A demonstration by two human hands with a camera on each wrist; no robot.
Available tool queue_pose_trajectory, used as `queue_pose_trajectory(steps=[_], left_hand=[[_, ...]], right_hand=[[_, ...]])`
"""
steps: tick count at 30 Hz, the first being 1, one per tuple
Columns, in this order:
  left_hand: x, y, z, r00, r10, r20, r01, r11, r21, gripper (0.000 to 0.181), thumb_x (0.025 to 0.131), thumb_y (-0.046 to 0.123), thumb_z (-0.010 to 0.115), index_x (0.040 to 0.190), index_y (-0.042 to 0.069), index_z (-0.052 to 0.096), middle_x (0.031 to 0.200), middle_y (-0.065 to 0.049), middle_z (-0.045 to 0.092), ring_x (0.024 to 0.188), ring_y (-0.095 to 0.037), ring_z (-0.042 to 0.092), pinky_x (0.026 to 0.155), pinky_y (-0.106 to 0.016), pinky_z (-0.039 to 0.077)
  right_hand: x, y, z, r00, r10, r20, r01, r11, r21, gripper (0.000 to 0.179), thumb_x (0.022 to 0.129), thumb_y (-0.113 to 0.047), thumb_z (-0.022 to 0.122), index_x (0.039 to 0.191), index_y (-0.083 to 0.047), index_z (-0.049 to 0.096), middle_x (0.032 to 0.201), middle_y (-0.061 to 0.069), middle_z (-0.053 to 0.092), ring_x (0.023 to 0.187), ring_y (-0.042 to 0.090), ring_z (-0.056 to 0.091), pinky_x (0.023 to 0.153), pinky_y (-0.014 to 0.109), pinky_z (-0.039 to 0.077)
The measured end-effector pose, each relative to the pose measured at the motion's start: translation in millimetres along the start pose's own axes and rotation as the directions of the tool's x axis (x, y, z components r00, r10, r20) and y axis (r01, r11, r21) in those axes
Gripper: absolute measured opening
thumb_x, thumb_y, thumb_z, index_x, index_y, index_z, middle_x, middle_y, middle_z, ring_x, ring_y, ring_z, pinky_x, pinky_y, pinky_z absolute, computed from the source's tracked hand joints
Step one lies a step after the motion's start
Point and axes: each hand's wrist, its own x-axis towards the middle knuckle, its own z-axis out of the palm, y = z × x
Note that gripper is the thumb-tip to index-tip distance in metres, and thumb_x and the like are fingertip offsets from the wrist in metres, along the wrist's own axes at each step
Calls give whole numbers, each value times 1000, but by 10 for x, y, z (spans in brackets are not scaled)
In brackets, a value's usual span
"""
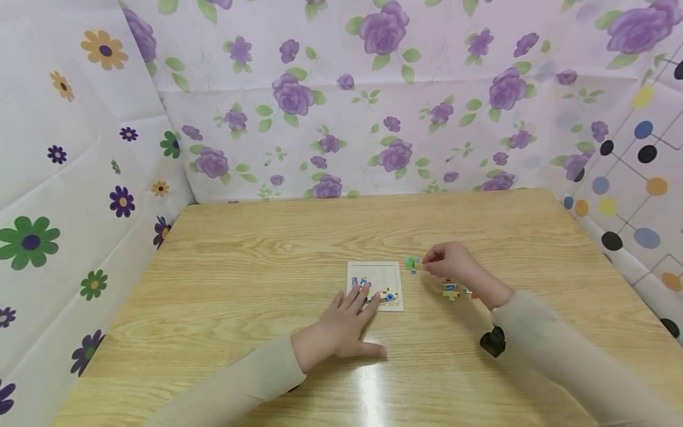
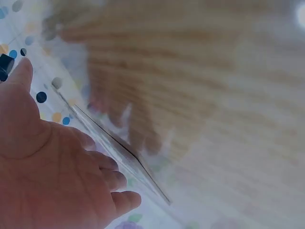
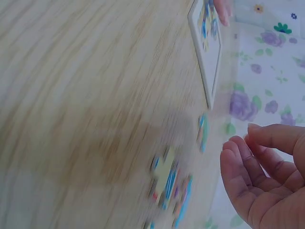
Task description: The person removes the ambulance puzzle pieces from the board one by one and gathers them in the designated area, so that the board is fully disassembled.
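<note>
A small white-framed jigsaw tray (image 1: 375, 265) lies on the table, with colourful puzzle pieces (image 1: 389, 296) in its lower part. My left hand (image 1: 347, 326) rests over the tray's lower left with fingers stretched and spread; its fingertips cover some of the pieces. To the right of the tray lies a green puzzle piece (image 1: 410, 263). Beside that piece is my right hand (image 1: 453, 265), fingers bent and thumb near the index fingertip. In the right wrist view, nothing shows between the right hand's fingertips (image 3: 251, 131).
More loose puzzle pieces (image 1: 450, 290) lie below the right hand; in the right wrist view some pieces (image 3: 164, 179) appear overlapping. The wooden table (image 1: 267, 249) meets flower-patterned cloth (image 1: 347, 148) at the back. Patterned cloth also hangs at both sides.
</note>
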Motion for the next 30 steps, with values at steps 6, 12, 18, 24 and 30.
queue_pose_trajectory(steps=[6, 12, 18, 24, 30], left_hand=[[-62, 13, 33, 1000, 11, 3, -11, 998, -66, 103, 82, 74, 46, 154, 11, 8, 160, -12, -2, 148, -28, 2, 117, -50, 13], [-95, -5, 43, 999, 34, 28, -32, 997, -71, 100, 85, 71, 45, 153, 8, 9, 160, -10, 2, 148, -26, 1, 118, -49, 12], [-105, -34, 41, 998, 54, 27, -52, 996, -70, 95, 87, 68, 44, 153, 7, 12, 161, -8, 5, 148, -25, 3, 117, -49, 15], [-106, -19, 37, 998, 56, 23, -55, 997, -44, 96, 87, 70, 44, 153, 8, 13, 161, -8, 6, 148, -24, 5, 117, -49, 15], [-90, -22, 74, 999, 41, 17, -41, 999, -24, 99, 85, 71, 45, 153, 8, 13, 160, -8, 5, 148, -25, 5, 117, -50, 13]], right_hand=[[76, -127, 191, 992, -128, -3, 128, 991, -30, 11, 87, -9, 65, 91, 0, 69, 87, 10, 68, 76, 15, 58, 66, 27, 48], [137, -300, 403, 981, -191, 10, 191, 982, 6, 13, 87, -9, 66, 94, 1, 69, 89, 10, 69, 80, 16, 60, 72, 29, 50], [202, -422, 619, 979, -203, 31, 203, 979, 4, 12, 87, -8, 66, 95, 0, 69, 90, 10, 68, 79, 16, 58, 71, 29, 50], [209, -465, 741, 970, -231, 77, 233, 972, -18, 16, 89, -7, 63, 101, 1, 68, 96, 12, 69, 87, 21, 62, 76, 33, 53], [208, -496, 805, 956, -262, 132, 266, 964, -19, 23, 89, -5, 62, 109, 6, 64, 103, 16, 69, 97, 28, 65, 82, 35, 55]])
